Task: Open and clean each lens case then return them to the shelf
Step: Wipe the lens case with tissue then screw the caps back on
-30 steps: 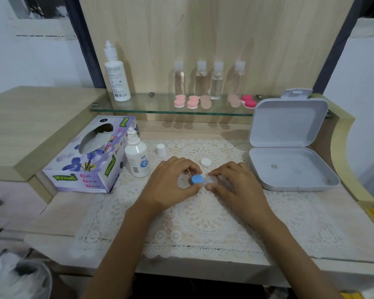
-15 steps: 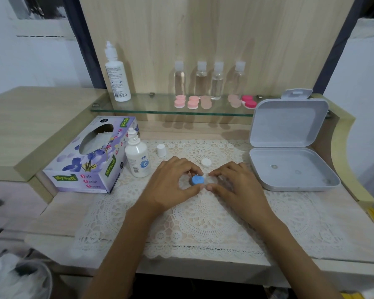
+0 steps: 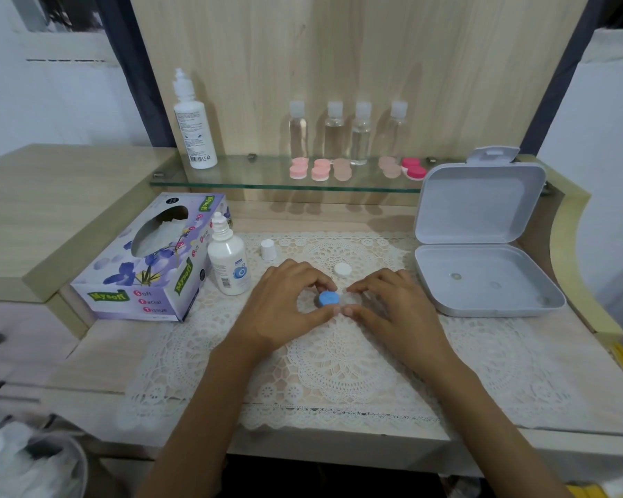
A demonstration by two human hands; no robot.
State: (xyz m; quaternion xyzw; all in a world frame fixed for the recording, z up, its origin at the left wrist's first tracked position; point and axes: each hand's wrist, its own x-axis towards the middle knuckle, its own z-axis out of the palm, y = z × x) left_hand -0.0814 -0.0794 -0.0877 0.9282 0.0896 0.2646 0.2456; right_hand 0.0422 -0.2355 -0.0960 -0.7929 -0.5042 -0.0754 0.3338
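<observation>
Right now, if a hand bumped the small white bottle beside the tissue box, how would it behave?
The small white bottle stands tall on a narrow base, so it would probably tip. A loose cap stands nearby, so it might leak. Plastic, probably light.

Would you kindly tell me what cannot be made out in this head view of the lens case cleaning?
All in the head view:
- Lens case body: the right hand pinching it hides all but a pale sliver beside the blue cap, which the left hand grips.
- Specks in the open white box: too small to identify.
- Label of the tall bottle: print too small to read.
- Bin, lower left: blurred, cut by the edge.
</observation>
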